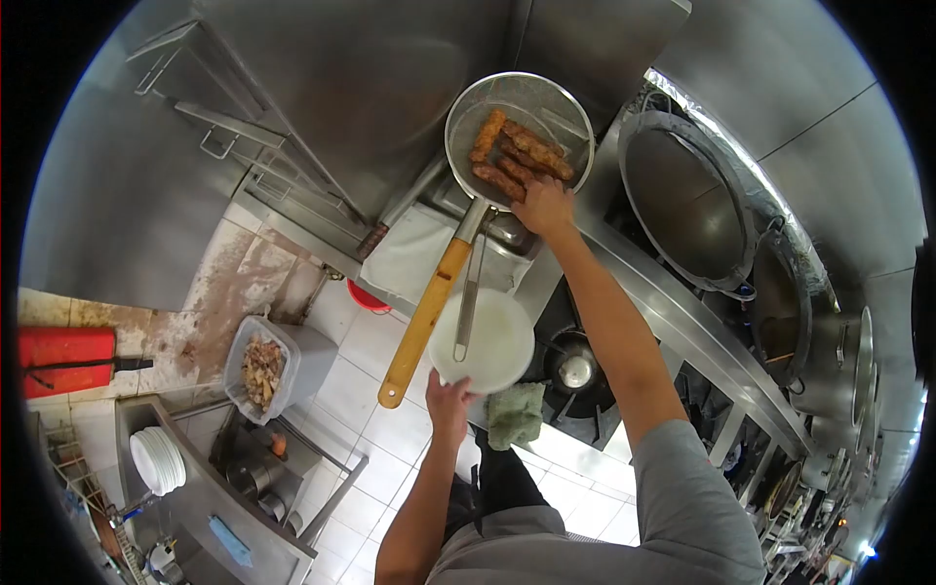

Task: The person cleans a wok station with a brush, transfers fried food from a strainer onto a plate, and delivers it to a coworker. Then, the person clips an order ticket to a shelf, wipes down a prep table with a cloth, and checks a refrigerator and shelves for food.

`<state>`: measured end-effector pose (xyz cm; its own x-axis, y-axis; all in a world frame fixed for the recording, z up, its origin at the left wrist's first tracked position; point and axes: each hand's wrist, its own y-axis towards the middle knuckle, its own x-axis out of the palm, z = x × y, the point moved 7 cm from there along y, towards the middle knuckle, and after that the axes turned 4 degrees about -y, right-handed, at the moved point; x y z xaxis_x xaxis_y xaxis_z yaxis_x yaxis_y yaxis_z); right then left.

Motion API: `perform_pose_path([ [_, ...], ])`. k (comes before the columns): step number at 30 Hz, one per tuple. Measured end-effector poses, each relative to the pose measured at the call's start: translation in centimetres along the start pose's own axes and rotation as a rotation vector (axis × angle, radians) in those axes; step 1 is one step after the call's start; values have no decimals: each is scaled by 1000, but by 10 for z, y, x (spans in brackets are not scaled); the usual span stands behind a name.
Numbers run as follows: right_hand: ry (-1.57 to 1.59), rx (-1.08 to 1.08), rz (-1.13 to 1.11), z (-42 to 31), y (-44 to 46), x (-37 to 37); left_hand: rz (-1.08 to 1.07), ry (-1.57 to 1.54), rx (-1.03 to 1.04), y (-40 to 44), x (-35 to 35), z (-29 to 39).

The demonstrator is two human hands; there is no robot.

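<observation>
Several browned, fried rolls lie in a round wire strainer with a long wooden handle. My right hand reaches over the strainer's near rim, its fingers closed on one of the rolls. Below the strainer, my left hand pinches the near edge of a pale round plate. Metal tongs extend from near the strainer down over the plate. Beside my left hand hangs a green-grey cloth.
Right of my arm are a large wok, a second wok and a tall pot. A burner sits beneath my right forearm. At left stand a food-filled bin, stacked white plates and a red box.
</observation>
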<state>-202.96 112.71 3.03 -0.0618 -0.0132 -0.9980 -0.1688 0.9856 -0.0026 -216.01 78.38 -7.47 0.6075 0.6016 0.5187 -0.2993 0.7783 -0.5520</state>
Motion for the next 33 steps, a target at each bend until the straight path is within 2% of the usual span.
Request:
perform_pose_path([
  [3,6,5,-27,3,13,12,-63,69,-144,-32,7,-19],
  [6,73,-6,-23,4,14,8,-76,59,-156,-37,37,-26],
  [8,317,-38,-39,10,7,-3,-114,90,-153,-24,61,-28],
  [9,316,-37,-39,19,3,-4,-114,89,-154,-15,71,-26],
  [11,-29,-619,-216,7,-26,3,-115,89,-137,4,89,-21],
  [13,48,-640,-105,24,-75,-8,-108,63,-107,28,93,-29],
  [15,678,-21,-306,50,-134,-29,-97,32,-78,41,98,-30],
  [17,524,-124,-164,51,-177,-20,-135,12,-116,46,102,-29],
  [19,165,-279,-42,39,-203,-25,-129,43,-117,41,97,-35],
  [21,168,-261,-21,35,-209,-33,-121,74,-113,32,93,-38],
  [23,358,-246,135,36,-209,-61,-132,-4,-108,21,88,-39],
  [26,359,-162,144,44,-163,-87,-122,50,-93,1,86,-30],
  [28,224,-225,331,41,-114,-95,-115,99,-80,-6,87,-25],
  [30,203,-215,423,38,-53,-89,-124,87,-70,-9,92,-19],
  [33,7,-66,343,39,31,-47,-145,71,-29,-4,105,-12],
])
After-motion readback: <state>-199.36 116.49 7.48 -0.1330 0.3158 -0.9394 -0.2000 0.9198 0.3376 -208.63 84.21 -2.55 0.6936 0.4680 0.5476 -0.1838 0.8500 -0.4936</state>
